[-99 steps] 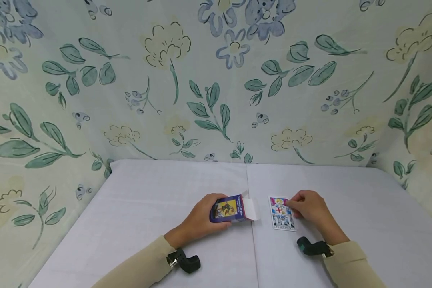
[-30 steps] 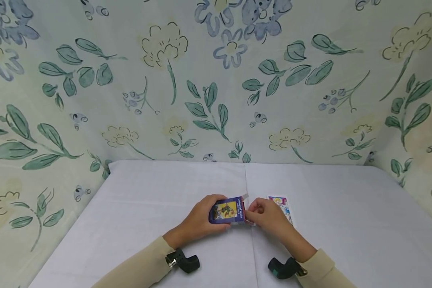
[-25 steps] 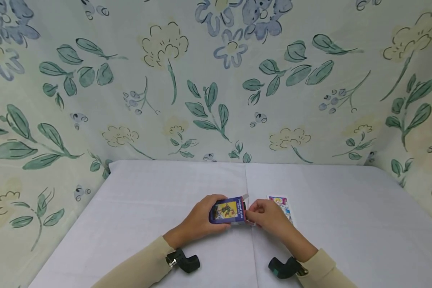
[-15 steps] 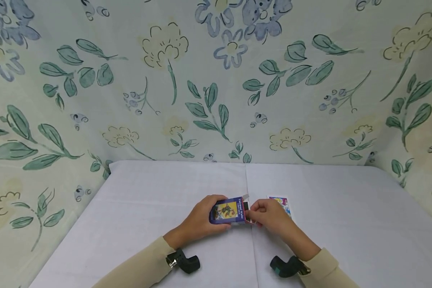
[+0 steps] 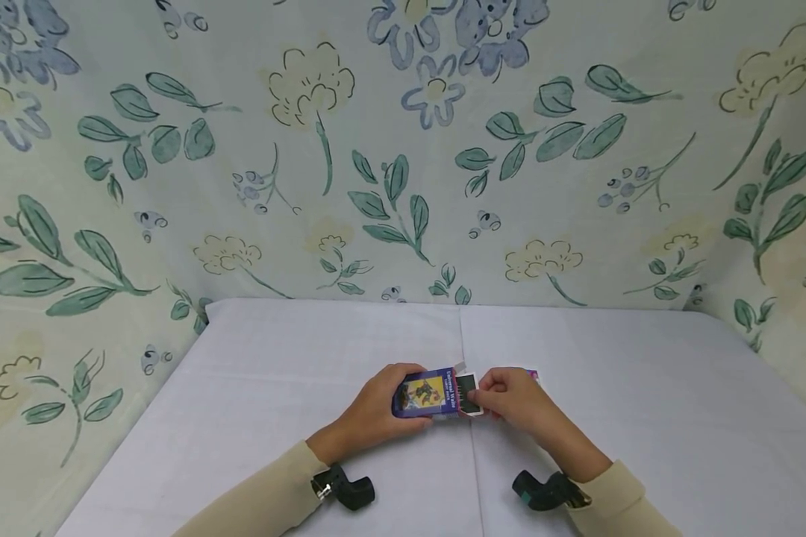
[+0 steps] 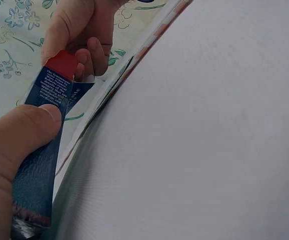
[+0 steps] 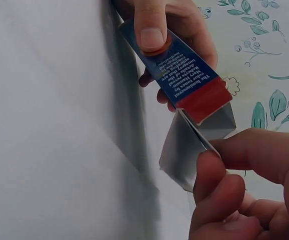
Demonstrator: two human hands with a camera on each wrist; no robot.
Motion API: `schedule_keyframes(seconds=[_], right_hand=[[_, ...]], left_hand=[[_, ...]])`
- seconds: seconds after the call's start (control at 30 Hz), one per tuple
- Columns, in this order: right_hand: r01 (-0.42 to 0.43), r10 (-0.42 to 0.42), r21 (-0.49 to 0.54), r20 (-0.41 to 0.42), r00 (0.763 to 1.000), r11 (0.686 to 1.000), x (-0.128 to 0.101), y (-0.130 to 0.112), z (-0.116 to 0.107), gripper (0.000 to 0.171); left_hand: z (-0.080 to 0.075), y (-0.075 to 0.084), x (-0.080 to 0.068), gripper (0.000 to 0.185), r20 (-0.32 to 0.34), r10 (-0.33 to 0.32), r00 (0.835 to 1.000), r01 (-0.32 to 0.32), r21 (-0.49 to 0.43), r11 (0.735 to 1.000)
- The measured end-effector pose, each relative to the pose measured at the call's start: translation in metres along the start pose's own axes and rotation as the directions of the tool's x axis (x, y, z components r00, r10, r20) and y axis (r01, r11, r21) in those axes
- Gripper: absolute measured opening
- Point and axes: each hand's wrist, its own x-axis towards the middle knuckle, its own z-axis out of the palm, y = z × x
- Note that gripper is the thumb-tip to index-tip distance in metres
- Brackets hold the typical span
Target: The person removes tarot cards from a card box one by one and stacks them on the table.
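We're over the table (image 5: 275,373) now, and near its front edge, about the middle, sits the card box (image 5: 425,393), lying flat with its open end to the right. Our left hand (image 5: 376,406) wraps it from the left; our right hand (image 5: 510,395) is just beside it on the right, pinching a card (image 5: 468,393) that sticks out of the box mouth. Behind the right hand lies another card (image 5: 530,374) on the table. The patterned cloth (image 5: 403,149) stands behind and at both sides.

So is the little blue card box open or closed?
Open. The small blue cardboard card box in the left hand has its end flap swung out, and the right hand pinches that flap.
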Motion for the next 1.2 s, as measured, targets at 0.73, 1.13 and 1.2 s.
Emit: schedule_keyframes(seconds=[0.73, 1.13, 1.2], right_hand=[[-0.003, 0.003, 0.023, -0.01, 1.0, 1.0, 0.001, -0.001, -0.024, 0.016], [-0.002, 0.002, 0.037, 0.001, 1.0, 0.999, 0.001, -0.001, -0.033, 0.015], [-0.004, 0.005, 0.04, -0.001, 1.0, 0.999, 0.001, -0.001, -0.035, 0.015]], left_hand=[[0.0, 0.001, 0.001, 0.074, -0.02, 0.011, 1.0, -0.011, 0.004, 1.0], [0.0, 0.001, 0.001, 0.073, -0.021, -0.007, 1.0, 0.007, 0.001, 1.0], [0.001, 0.001, 0.001, 0.072, -0.021, -0.006, 1.0, 0.006, -0.002, 1.0]])
